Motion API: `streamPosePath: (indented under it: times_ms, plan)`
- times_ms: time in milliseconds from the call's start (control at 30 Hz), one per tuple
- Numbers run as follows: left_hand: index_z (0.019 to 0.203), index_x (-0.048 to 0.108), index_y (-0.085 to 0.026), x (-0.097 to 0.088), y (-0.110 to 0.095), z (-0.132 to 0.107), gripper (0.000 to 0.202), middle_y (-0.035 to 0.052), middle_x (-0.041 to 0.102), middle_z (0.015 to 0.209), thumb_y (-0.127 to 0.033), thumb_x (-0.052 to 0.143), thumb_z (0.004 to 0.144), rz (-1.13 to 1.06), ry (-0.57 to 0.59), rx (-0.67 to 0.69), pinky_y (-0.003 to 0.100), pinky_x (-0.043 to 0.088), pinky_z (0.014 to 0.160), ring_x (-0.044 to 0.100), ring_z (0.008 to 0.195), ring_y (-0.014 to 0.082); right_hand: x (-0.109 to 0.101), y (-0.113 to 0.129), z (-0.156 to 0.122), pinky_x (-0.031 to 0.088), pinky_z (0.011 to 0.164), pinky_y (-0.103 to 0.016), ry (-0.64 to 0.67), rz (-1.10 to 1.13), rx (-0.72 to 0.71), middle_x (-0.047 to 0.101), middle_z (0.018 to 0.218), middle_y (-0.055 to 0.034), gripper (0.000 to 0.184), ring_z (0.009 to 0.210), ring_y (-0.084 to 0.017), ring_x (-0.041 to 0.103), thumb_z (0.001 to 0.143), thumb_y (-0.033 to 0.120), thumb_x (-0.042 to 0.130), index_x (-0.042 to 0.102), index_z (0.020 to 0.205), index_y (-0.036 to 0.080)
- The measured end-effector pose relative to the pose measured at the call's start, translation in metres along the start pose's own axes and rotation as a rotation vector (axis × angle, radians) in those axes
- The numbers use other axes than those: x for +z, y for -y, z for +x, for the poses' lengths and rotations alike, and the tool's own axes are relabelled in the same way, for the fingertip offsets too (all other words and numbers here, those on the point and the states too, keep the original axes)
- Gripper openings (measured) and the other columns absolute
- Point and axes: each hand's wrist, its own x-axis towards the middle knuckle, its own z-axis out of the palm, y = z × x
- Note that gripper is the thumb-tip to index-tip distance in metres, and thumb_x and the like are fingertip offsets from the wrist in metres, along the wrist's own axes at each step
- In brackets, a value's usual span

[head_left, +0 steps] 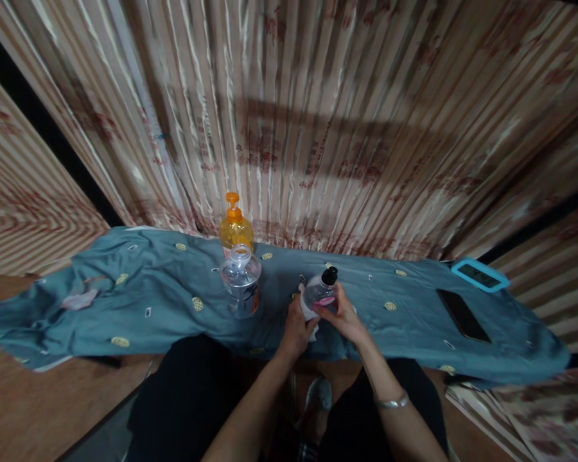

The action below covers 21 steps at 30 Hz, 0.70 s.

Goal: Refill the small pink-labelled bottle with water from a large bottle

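Just below the centre of the frame, a small clear plastic bottle with a black flip cap and pink label (320, 294) sits tilted between both hands, over the near edge of the bench. The right hand (343, 316) wraps it from the right, fingers (328, 312) curled across the front under the label. The left hand (296, 328) closes in from the left, fingers bent around the bottle's lower side and pressing a scrap of white cloth or tissue (309, 316) against it. A silver bangle (390, 403) circles the right wrist, lower right of centre.

Left of the hands stands a clear wide-mouthed plastic jar with an orange label (241, 280), upright, and just behind it an orange pump-dispenser bottle (235, 226). All of it rests on a blue-grey sheet with small yellow motifs (164, 289) spread over the bench. Over at the right a black phone (463, 314) lies flat, and beyond it a light-blue framed slab (480, 274). A striped beige curtain with red print (318, 115) fills the upper frame.
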Motion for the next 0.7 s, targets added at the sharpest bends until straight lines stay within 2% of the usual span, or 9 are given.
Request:
streamPosePath:
  times_ms: [100,267,367,433,500,567,700]
  plan:
    - [0.13,0.037,-0.01,-0.002,-0.002,0.0,0.066,0.0195,0.047,0.126,-0.034,0.061,0.074,0.036,0.037,0.035,0.051,0.032,0.103,0.042,0.121,0.0326,-0.006,0.004,0.002,0.046,0.083,-0.048,-0.07,-0.098,0.03,0.062,0.104,-0.0053,0.057,0.092,-0.025,0.06,0.071,0.032,0.072,0.045,0.12,0.02]
    - [0.126,0.043,-0.012,-0.001,-0.002,0.001,0.068,0.0165,0.052,0.124,-0.028,0.07,0.065,0.045,0.052,0.015,0.05,0.033,0.102,0.046,0.118,0.0324,-0.009,0.006,-0.001,0.049,0.07,-0.038,-0.097,-0.159,0.017,0.064,0.085,-0.0011,0.032,0.076,-0.019,0.061,0.074,0.034,0.069,0.056,0.099,0.017]
    - [0.121,0.047,-0.012,-0.001,-0.007,0.003,0.068,0.0147,0.055,0.121,-0.02,0.073,0.058,-0.057,0.048,-0.037,0.048,0.034,0.102,0.048,0.117,0.0317,-0.004,0.012,-0.007,0.049,0.066,-0.036,-0.151,-0.162,0.024,0.064,0.081,0.0001,0.034,0.071,-0.018,0.061,0.071,0.036,0.071,0.057,0.095,0.017]
    - [0.12,0.048,-0.013,-0.001,-0.013,0.002,0.07,0.0124,0.057,0.119,-0.019,0.074,0.055,-0.203,0.041,-0.079,0.045,0.036,0.101,0.051,0.114,0.0292,0.0,0.02,-0.011,0.049,0.067,-0.036,-0.181,-0.141,0.024,0.065,0.083,-0.0003,0.038,0.072,-0.018,0.061,0.067,0.035,0.074,0.057,0.096,0.018]
    - [0.119,0.047,-0.014,0.0,-0.02,0.0,0.073,0.0093,0.061,0.113,-0.021,0.076,0.052,-0.415,0.01,-0.172,0.041,0.042,0.096,0.056,0.106,0.0261,0.003,0.03,-0.011,0.049,0.066,-0.035,-0.207,-0.108,0.022,0.065,0.083,-0.0002,0.041,0.071,-0.018,0.061,0.064,0.033,0.076,0.056,0.097,0.018]
    - [0.113,0.051,-0.014,-0.001,-0.026,-0.001,0.071,0.0064,0.066,0.099,-0.024,0.079,0.049,-0.625,-0.038,-0.328,0.039,0.048,0.086,0.062,0.091,0.0233,0.006,0.038,-0.008,0.049,0.062,-0.033,-0.232,-0.075,0.017,0.064,0.081,0.0003,0.041,0.068,-0.017,0.06,0.064,0.031,0.076,0.055,0.096,0.018]
    - [0.085,0.063,-0.011,-0.014,-0.039,0.001,0.049,0.0039,0.069,0.072,-0.026,0.082,0.044,-0.805,-0.071,-0.52,0.035,0.051,0.071,0.064,0.067,0.019,0.012,0.046,0.007,0.05,0.062,-0.033,-0.257,-0.015,-0.003,0.064,0.081,0.0004,0.035,0.068,-0.016,0.06,0.07,0.03,0.073,0.055,0.097,0.017]
